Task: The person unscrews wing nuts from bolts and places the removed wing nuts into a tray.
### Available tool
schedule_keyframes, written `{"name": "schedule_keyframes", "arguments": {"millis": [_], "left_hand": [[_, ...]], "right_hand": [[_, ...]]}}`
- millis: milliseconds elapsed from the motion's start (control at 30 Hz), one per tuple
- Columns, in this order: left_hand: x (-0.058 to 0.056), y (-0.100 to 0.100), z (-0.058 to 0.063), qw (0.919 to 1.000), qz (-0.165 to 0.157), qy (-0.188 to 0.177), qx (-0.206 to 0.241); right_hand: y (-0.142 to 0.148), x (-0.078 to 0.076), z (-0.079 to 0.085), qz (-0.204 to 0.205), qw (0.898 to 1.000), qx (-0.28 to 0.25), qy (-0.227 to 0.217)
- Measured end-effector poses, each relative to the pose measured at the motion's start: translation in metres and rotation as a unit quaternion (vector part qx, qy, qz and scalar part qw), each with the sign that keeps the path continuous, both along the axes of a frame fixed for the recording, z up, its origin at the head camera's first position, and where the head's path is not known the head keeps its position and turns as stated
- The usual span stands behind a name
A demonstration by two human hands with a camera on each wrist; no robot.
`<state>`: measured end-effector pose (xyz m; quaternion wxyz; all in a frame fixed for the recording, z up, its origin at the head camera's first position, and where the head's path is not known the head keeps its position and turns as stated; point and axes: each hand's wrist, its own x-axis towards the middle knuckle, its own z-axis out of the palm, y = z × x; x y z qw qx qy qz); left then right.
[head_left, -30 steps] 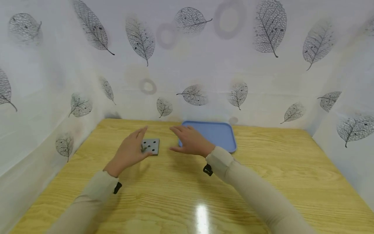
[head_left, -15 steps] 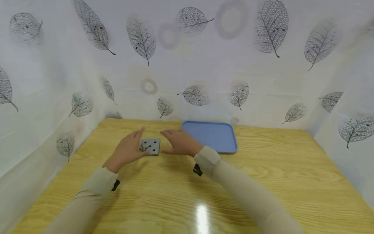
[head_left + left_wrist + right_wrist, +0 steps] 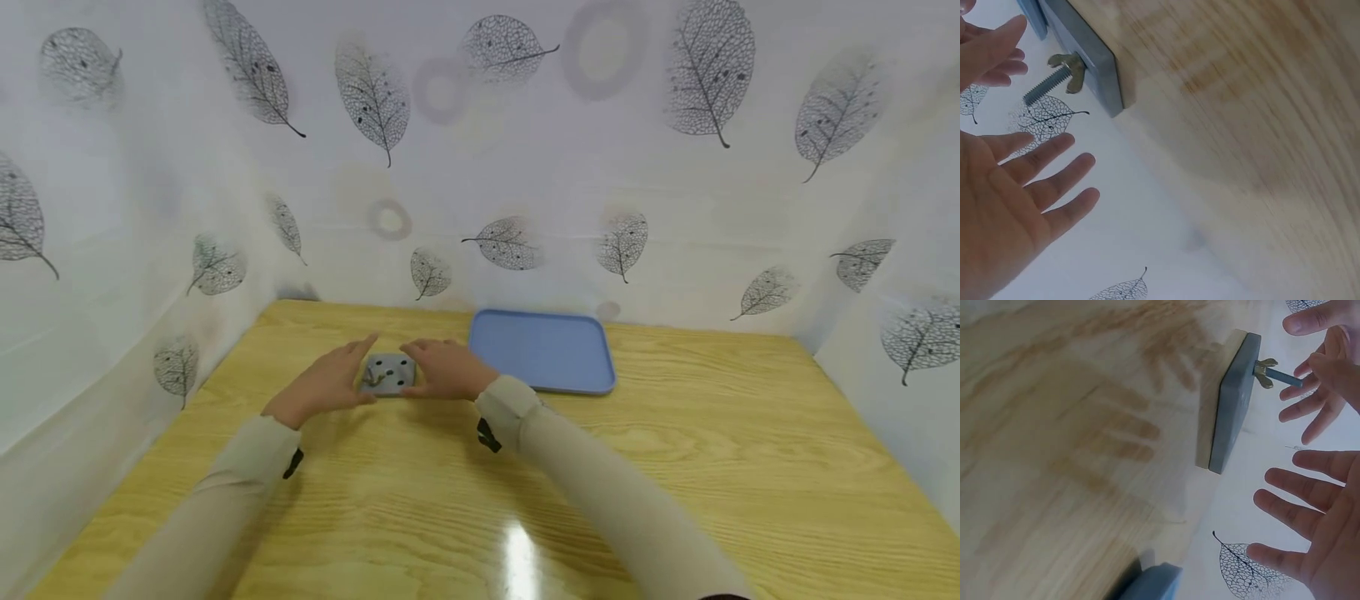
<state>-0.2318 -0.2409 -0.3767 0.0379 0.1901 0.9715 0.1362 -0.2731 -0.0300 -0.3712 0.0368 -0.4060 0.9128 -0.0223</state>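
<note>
1. Evidently, the left hand (image 3: 322, 385) and the right hand (image 3: 452, 371) flank the grey plate (image 3: 394, 367); fingers and thumbs are spread apart, pinching nothing; neither hand appears to grip the plate, and the wrist views show a gap at the fingers.

2. Flat on the wooden table (image 3: 675, 458), the plate lies between the two hands; its dark holes face upward, which leaves them uncovered; the hands' placing on opposite sides looks suited to reaching either edge.

3. On the plate's left side, a threaded bolt (image 3: 1046, 87) stands out from the face, with a brass-coloured wing nut (image 3: 1075, 72) low on it, close to the plate; presumably the nut keeps the bolt standing, though how tight it is I cannot tell.

4. Behind and beyond the right hand, the blue tray (image 3: 540, 350) sits near the table's far edge, apart from the plate; perhaps that spot leaves working room around the plate.
</note>
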Motion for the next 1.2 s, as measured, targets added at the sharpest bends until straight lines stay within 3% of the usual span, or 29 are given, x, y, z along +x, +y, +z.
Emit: {"name": "schedule_keyframes", "arguments": {"millis": [267, 733, 1000, 1200], "left_hand": [[-0.014, -0.004, -0.004, 0.9991, -0.002, -0.043, 0.000], [-0.031, -0.006, -0.009, 0.9952, -0.005, -0.096, -0.017], [-0.038, -0.009, -0.016, 0.9942, -0.011, -0.106, -0.017], [-0.041, -0.010, -0.014, 0.9940, -0.007, -0.105, -0.031]], "right_hand": [[-0.015, -0.011, -0.015, -0.008, 1.000, 0.022, -0.013], [-0.028, -0.023, -0.027, -0.020, 0.998, 0.049, -0.030], [-0.036, -0.032, -0.041, -0.023, 0.998, 0.054, -0.021], [-0.039, -0.034, -0.041, -0.026, 0.998, 0.056, -0.027]]}}
